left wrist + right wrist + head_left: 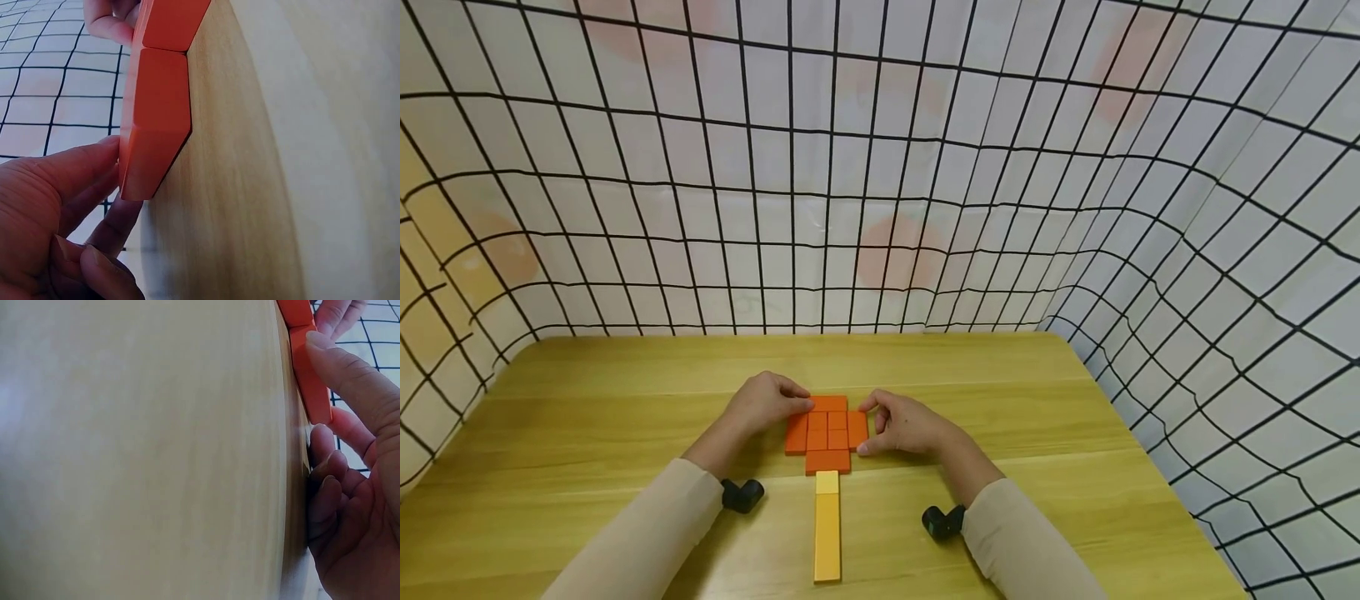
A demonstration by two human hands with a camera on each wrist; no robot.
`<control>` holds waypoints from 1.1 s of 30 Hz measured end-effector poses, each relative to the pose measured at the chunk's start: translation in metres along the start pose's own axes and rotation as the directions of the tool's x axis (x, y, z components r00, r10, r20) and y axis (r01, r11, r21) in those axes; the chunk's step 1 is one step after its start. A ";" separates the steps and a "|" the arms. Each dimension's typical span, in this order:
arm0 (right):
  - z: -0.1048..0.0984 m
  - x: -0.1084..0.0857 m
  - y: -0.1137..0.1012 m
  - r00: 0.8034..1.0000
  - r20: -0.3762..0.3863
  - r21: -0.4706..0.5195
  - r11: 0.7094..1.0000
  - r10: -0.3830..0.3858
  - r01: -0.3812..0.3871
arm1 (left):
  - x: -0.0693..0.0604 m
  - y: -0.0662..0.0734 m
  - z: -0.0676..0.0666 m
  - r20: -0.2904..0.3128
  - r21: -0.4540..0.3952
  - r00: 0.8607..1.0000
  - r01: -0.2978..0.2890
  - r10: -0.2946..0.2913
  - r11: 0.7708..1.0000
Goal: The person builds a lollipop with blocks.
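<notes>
Flat orange blocks lie fitted together on the wooden table, small ones (817, 433) in the middle and longer ones around them. My left hand (763, 402) touches the upper left corner of the group with fairly straight fingers, by the left orange block (796, 438) and the top orange block (831, 402). On the other side, my right hand (906, 423) pinches the right orange block (857, 430) between thumb and index finger at its two ends. In the right wrist view the thumb (350, 369) lies against orange; the other fingers curl loosely.
Below the bottom orange block (827, 462) runs a yellow strip: a short pale yellow block (827, 482) and a long deeper yellow block (827, 537). Black netting (880, 200) before a pale backdrop stands behind and beside the table (1037, 400). Each wrist carries a small black camera (943, 522).
</notes>
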State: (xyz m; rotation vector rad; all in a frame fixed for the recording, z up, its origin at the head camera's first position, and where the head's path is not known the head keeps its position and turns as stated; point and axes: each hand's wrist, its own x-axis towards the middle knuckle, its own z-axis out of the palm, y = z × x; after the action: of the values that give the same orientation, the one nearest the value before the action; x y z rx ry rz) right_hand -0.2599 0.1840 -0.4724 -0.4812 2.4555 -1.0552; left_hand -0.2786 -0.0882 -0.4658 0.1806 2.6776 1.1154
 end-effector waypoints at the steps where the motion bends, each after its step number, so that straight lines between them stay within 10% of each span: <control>1: 0.000 0.000 0.000 1.000 -0.001 0.000 1.000 -0.001 0.001 | 0.000 0.000 0.000 -0.001 0.000 1.000 -0.001 0.001 1.000; 33: -0.001 0.001 0.002 0.999 0.015 -0.019 0.999 -0.031 0.031 | -0.011 -0.010 -0.016 -0.049 -0.007 0.997 -0.061 0.060 0.998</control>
State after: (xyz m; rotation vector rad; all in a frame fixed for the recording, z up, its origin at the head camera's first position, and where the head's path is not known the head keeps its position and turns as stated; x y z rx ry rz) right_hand -0.2611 0.1854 -0.4738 -0.5333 2.4553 -1.0375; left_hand -0.2724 -0.1081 -0.4606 0.2374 2.7272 1.1629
